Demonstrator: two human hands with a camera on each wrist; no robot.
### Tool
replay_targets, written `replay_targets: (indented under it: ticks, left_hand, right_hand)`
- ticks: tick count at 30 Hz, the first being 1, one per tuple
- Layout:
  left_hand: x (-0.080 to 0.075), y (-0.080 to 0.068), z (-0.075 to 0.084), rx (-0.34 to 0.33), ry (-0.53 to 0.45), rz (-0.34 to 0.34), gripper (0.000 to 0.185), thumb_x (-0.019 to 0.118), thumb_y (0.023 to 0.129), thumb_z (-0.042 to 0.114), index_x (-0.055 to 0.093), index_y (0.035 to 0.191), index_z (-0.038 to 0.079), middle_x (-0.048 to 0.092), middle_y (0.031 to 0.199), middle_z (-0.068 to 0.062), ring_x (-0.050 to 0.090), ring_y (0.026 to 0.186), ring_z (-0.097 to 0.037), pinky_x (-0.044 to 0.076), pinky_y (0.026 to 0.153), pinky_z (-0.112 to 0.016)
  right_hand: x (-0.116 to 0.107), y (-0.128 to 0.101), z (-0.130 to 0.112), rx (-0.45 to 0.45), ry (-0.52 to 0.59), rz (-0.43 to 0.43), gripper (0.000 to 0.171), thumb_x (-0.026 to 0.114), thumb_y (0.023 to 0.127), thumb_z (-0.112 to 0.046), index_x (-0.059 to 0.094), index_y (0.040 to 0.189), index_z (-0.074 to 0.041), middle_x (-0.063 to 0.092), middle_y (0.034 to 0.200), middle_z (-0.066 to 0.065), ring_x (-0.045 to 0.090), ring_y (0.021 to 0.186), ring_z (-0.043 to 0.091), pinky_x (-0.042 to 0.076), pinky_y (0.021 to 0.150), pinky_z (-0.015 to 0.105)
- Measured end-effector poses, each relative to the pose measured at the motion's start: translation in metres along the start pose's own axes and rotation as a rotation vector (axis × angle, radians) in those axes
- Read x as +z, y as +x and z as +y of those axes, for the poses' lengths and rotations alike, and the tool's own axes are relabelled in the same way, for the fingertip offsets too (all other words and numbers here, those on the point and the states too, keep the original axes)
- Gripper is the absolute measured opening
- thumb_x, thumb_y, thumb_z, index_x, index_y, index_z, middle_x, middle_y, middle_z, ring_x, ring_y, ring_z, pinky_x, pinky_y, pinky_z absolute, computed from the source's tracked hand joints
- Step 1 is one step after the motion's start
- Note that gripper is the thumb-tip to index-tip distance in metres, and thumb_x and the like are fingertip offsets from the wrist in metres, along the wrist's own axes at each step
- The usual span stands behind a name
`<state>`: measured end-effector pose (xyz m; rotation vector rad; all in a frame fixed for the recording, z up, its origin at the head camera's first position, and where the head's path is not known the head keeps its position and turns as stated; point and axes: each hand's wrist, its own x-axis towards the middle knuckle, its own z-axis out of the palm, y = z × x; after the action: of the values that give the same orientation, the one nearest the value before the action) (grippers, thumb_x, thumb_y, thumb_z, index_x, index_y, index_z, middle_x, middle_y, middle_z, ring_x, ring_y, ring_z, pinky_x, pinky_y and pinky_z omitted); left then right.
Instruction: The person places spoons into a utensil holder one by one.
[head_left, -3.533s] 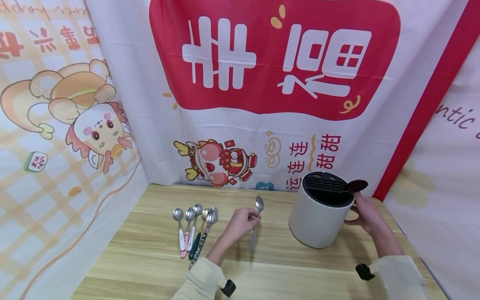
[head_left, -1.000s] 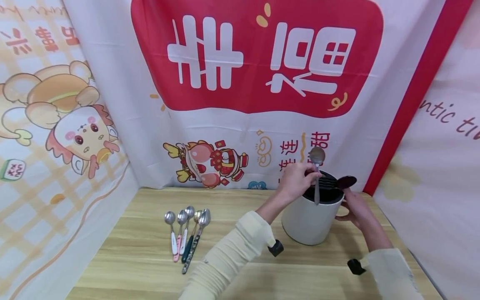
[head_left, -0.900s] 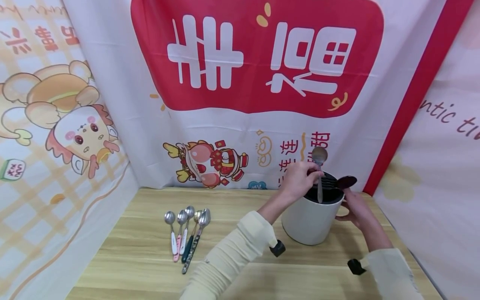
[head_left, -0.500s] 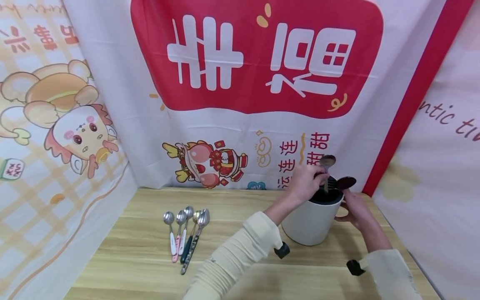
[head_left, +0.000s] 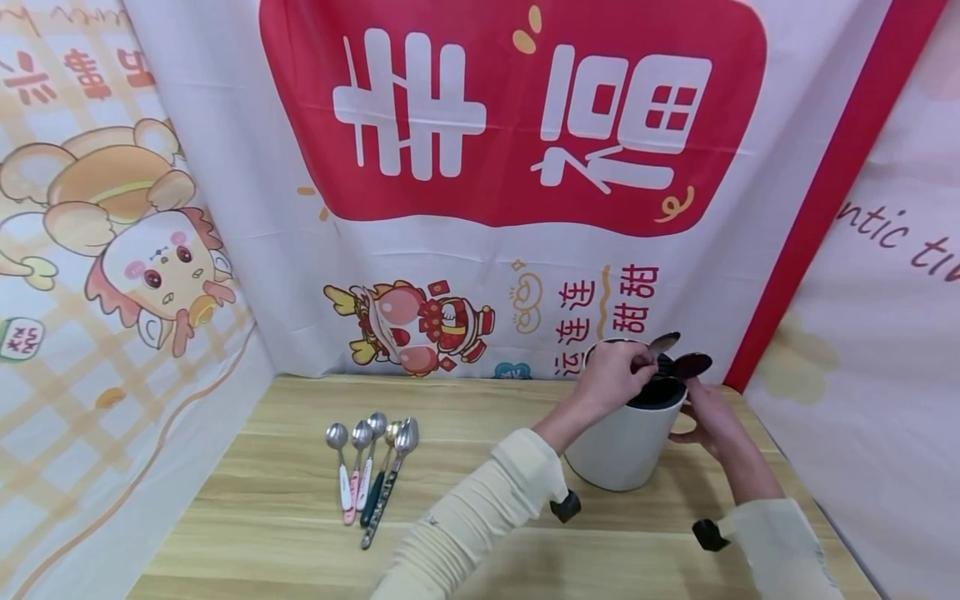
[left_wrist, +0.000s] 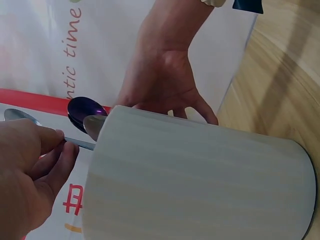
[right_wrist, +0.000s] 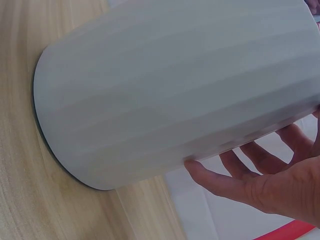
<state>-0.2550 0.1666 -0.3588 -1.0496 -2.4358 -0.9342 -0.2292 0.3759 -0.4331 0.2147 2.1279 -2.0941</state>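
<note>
A left hand (head_left: 611, 379) holds a pinching grip on a steel spoon (head_left: 663, 342) at the black top of a white utensil holder (head_left: 622, 446), the handle hidden inside. The right hand (head_left: 708, 417) steadies the holder's far side with relaxed fingers, near the table (head_left: 300, 533) edge by the backdrop. Five spoons (head_left: 371, 467) lie well apart, with open wood between.

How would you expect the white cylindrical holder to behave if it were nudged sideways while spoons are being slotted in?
The holder looks tall against its base, so a push near the rim might tip it; the right hand rests against its side. Its smooth wall would probably slide on the wooden table. It seems rigid, likely not very heavy.
</note>
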Motion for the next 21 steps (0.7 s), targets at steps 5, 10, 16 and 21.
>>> replay_targets:
  ticks: [5, 10, 16, 21]
  left_hand:
    - [0.006, -0.001, -0.003, -0.032, -0.021, -0.016, 0.005, 0.072, 0.091, 0.020, 0.073, 0.091, 0.015, 0.075, 0.082, 0.008, 0.057, 0.068, 0.008, 0.039, 0.059, -0.001]
    - [0.008, -0.002, -0.005, -0.038, -0.025, -0.033, 0.005, 0.072, 0.091, 0.020, 0.073, 0.092, 0.015, 0.074, 0.082, 0.008, 0.057, 0.068, 0.007, 0.039, 0.061, -0.003]
    - [0.011, -0.005, -0.006, -0.048, -0.061, -0.096, 0.002, 0.071, 0.093, 0.020, 0.072, 0.091, 0.019, 0.072, 0.082, 0.010, 0.056, 0.069, 0.008, 0.041, 0.061, -0.004]
    - [0.014, -0.006, -0.006, -0.049, -0.094, -0.111, 0.003, 0.073, 0.091, 0.018, 0.070, 0.092, 0.017, 0.072, 0.084, 0.008, 0.057, 0.070, 0.009, 0.043, 0.061, -0.002]
  right_hand:
    - [0.000, 0.000, 0.000, 0.011, -0.009, 0.016, 0.036, 0.039, 0.097, -0.066, 0.059, 0.106, -0.038, 0.054, 0.107, -0.024, 0.022, 0.145, 0.040, 0.056, 0.082, 0.051]
    - [0.000, 0.001, 0.000, 0.010, -0.003, 0.016, 0.034, 0.040, 0.097, -0.065, 0.061, 0.104, -0.038, 0.057, 0.104, -0.026, 0.024, 0.144, 0.039, 0.056, 0.082, 0.051]
    - [0.000, 0.000, 0.000, 0.009, -0.007, 0.010, 0.033, 0.039, 0.098, -0.065, 0.061, 0.102, -0.041, 0.058, 0.099, -0.029, 0.026, 0.142, 0.038, 0.057, 0.081, 0.051]
    - [-0.001, 0.002, 0.000, 0.022, -0.006, 0.011, 0.036, 0.039, 0.097, -0.067, 0.062, 0.103, -0.040, 0.058, 0.100, -0.027, 0.024, 0.144, 0.039, 0.057, 0.082, 0.052]
